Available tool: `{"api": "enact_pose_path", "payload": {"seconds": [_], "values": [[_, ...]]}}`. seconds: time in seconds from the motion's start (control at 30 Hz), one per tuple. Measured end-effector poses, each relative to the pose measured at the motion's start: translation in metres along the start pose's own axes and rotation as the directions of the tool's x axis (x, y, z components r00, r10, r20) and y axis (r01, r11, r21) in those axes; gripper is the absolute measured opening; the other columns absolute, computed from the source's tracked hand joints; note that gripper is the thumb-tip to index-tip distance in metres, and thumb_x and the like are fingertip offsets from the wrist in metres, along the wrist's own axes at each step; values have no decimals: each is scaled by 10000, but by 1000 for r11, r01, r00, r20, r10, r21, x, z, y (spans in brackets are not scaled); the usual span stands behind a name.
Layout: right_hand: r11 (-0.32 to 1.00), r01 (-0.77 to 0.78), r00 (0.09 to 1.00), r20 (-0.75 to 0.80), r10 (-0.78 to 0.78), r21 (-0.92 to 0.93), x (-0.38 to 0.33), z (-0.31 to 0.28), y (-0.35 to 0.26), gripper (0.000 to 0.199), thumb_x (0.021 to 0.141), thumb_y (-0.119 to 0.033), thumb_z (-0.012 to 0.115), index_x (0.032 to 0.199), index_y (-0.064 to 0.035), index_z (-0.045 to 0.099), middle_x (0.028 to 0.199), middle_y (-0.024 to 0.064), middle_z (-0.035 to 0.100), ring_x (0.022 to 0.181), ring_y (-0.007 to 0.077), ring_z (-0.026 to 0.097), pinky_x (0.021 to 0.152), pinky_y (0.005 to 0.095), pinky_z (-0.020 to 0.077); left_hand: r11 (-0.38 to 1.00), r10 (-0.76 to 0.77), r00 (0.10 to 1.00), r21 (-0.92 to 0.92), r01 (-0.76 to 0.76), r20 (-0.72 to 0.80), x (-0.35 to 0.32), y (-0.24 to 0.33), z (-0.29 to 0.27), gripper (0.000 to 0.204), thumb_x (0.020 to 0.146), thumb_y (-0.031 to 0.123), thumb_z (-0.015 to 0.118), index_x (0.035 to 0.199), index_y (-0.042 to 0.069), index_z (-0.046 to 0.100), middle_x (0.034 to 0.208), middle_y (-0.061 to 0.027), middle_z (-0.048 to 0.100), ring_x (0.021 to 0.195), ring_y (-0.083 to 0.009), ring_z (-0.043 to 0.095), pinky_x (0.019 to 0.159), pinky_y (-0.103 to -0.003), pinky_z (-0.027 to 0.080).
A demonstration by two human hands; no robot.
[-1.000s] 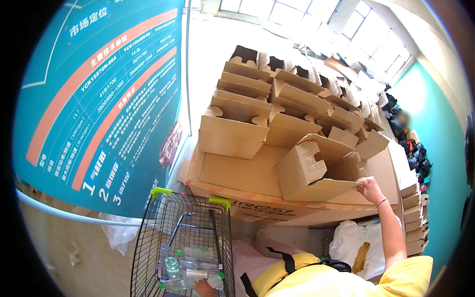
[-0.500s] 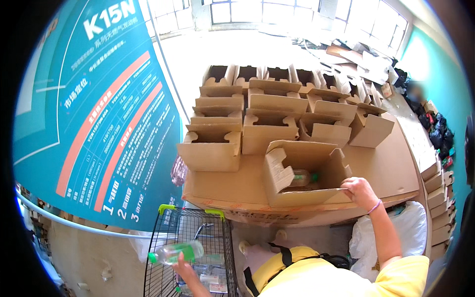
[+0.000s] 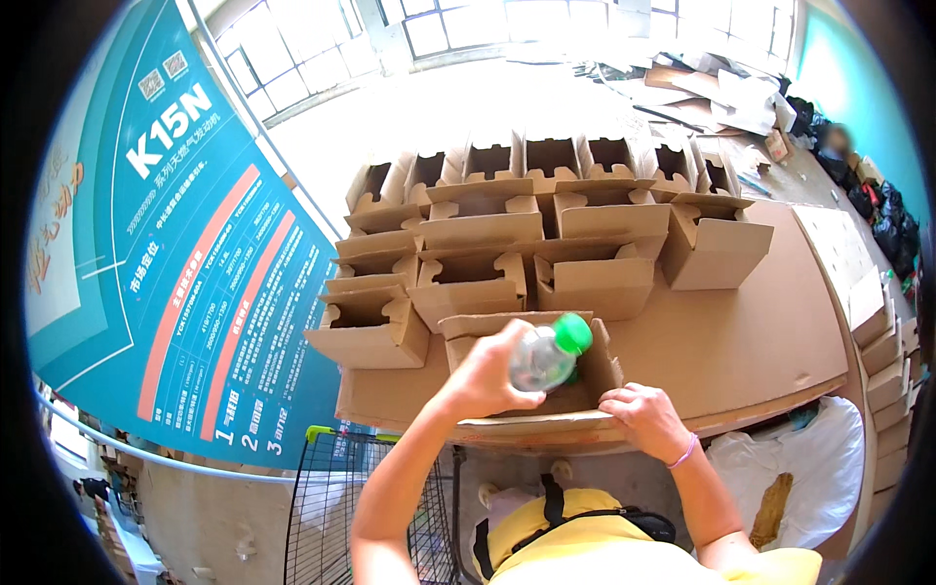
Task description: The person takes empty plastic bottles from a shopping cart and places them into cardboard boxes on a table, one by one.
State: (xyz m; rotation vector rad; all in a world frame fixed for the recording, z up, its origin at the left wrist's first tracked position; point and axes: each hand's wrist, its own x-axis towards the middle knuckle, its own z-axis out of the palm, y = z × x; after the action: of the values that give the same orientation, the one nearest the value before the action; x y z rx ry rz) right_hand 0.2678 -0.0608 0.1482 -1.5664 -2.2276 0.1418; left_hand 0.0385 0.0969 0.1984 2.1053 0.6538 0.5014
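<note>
A clear plastic bottle [image 3: 539, 359] with a green cap is in my left hand [image 3: 490, 375], fingers wrapped round its body. It is tilted over the mouth of the nearest open cardboard box [image 3: 606, 363], cap end toward the far right. My right hand [image 3: 645, 419] pinches the near right corner of that box's rim. The held bottle and my left hand hide most of the box's inside; a bit of green shows below the bottle. This box stands at the near edge of a large flat cardboard surface [image 3: 751, 322].
Several open cardboard boxes [image 3: 468, 283] stand in rows just beyond. A black wire cart [image 3: 327, 507] with green corners is at lower left, beside a tall teal banner [image 3: 195, 292]. A white sack [image 3: 809, 468] lies at lower right. Flattened cardboard [image 3: 717, 93] is piled far right.
My left hand has brought the bottle up from the cart to the nearest box. My right hand stays on that box's rim. The view has shifted, and the box appears nearer.
</note>
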Motion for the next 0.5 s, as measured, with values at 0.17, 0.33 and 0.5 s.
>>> {"api": "enact_pose_path", "payload": {"seconds": [0.17, 0.33, 0.5], "values": [[997, 39, 999, -15, -38, 72, 1, 4, 4, 60, 770, -75, 649, 827, -61, 660, 927, 44, 688, 825, 214, 639, 704, 323, 551, 874, -296, 849, 483, 56, 438, 27, -54, 33, 625, 666, 149, 839, 1183, -8, 526, 999, -208, 665, 963, -357, 644, 846, -406, 523], [996, 16, 1000, 9, -17, 88, 0, 4, 8, 67, 774, -80, 657, 836, -55, 653, 960, 45, 682, 819, 209, 634, 693, 314, 551, 957, -234, 844, 266, 113, 483, 22, -58, 5, 506, 801, 172, 761, 1226, -9, 555, 1088, -206, 666, 1020, -321, 650, 898, -395, 520], [998, 13, 995, -103, -6, 69, -9, 1, 2, 144, 764, -62, 672, 908, -47, 665, 1071, 65, 683, 856, 214, 636, 710, 298, 550, 953, -131, 969, 296, 65, 209, -28, -13, -23, 417, 843, 262, 738, 1153, 4, 633, 1155, -176, 656, 1124, -337, 601, 970, -406, 481]]}}
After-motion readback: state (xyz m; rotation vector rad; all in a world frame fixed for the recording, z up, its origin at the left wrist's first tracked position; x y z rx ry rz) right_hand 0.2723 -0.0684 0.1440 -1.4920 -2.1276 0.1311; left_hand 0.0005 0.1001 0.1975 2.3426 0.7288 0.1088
